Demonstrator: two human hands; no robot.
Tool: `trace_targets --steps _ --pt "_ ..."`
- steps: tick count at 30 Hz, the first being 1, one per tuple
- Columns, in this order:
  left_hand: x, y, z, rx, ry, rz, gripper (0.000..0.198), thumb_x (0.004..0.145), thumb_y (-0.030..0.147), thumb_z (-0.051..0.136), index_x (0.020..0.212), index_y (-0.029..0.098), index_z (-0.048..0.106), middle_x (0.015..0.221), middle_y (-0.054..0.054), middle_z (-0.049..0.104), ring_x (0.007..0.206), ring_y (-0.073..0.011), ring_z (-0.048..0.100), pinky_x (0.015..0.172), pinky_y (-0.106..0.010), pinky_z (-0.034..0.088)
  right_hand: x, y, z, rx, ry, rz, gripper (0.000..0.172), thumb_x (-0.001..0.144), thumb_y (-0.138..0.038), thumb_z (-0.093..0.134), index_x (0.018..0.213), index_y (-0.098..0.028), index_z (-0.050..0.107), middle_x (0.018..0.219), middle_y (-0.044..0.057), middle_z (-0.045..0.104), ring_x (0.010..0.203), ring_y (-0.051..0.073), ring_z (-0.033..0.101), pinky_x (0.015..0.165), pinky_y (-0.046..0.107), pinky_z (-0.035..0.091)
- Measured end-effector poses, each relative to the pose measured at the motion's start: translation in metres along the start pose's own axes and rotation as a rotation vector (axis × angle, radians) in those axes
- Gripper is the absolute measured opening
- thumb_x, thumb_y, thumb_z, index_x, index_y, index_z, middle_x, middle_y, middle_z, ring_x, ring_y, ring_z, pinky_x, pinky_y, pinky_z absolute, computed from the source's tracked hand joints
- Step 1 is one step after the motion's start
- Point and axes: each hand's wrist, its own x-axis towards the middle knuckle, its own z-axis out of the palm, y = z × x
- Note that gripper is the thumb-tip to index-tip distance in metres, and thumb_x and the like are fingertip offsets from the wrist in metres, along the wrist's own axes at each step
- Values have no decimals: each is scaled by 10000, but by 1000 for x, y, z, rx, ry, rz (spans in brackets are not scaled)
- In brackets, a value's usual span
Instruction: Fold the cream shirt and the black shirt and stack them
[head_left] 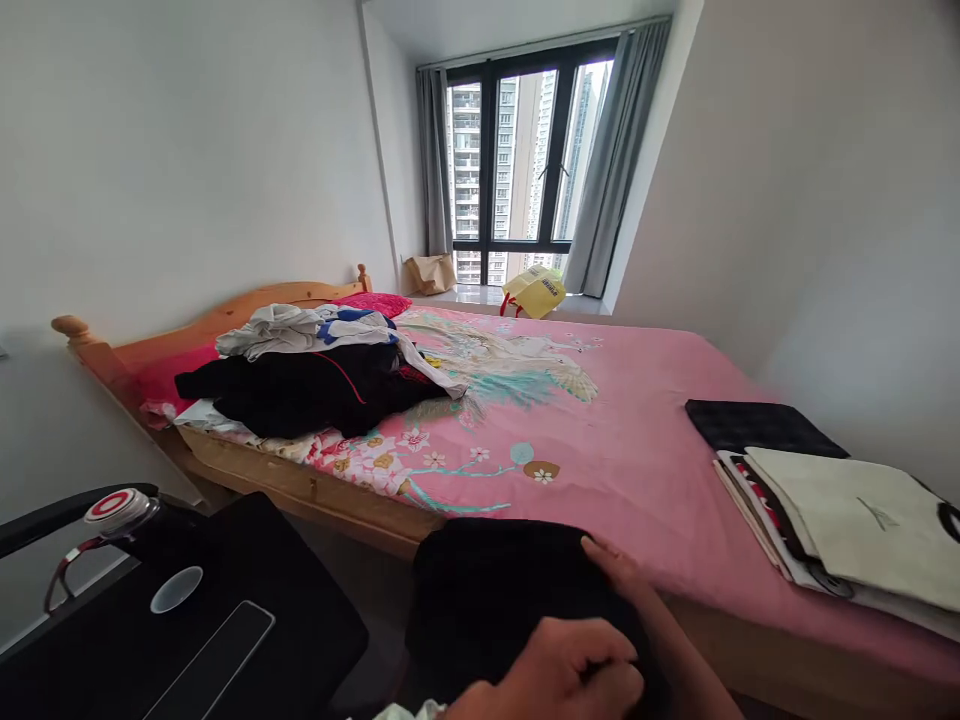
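A black garment point(487, 590) is bunched at the near edge of the bed, right in front of me. My left hand point(559, 672) lies at the bottom of the view with its fingers curled into the cloth. My right hand point(616, 568) reaches in from the lower right and grips the garment's right edge; its fingers are partly hidden behind the fabric. A pile of unfolded clothes point(315, 370), black, white and blue, lies at the head of the bed. Folded pieces point(840, 510), black, white and cream, are stacked at the bed's right edge.
The wooden bed point(300, 480) carries a pink flowered sheet point(600, 420). A black case with a red-and-white round object point(112, 505) stands at the lower left. A yellow bag point(536, 292) and a brown paper bag point(431, 272) sit on the window ledge.
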Motion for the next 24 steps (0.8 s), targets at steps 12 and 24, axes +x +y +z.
trace_targets --steps 12,24 --pt "-33 141 -179 1018 440 547 492 636 402 680 1117 309 632 963 1 678 857 -214 624 746 -292 476 -167 -233 92 -63 307 -1408 97 850 -201 580 828 -260 654 750 -45 586 732 116 602 691 266 514" --pt "120 165 -233 583 831 294 510 698 275 626 1149 44 560 1064 -106 636 984 -244 586 914 -464 438 -58 -301 79 -783 395 -1354 257 874 -358 506 1063 -200 580 943 25 601 969 205 580 910 418 456"
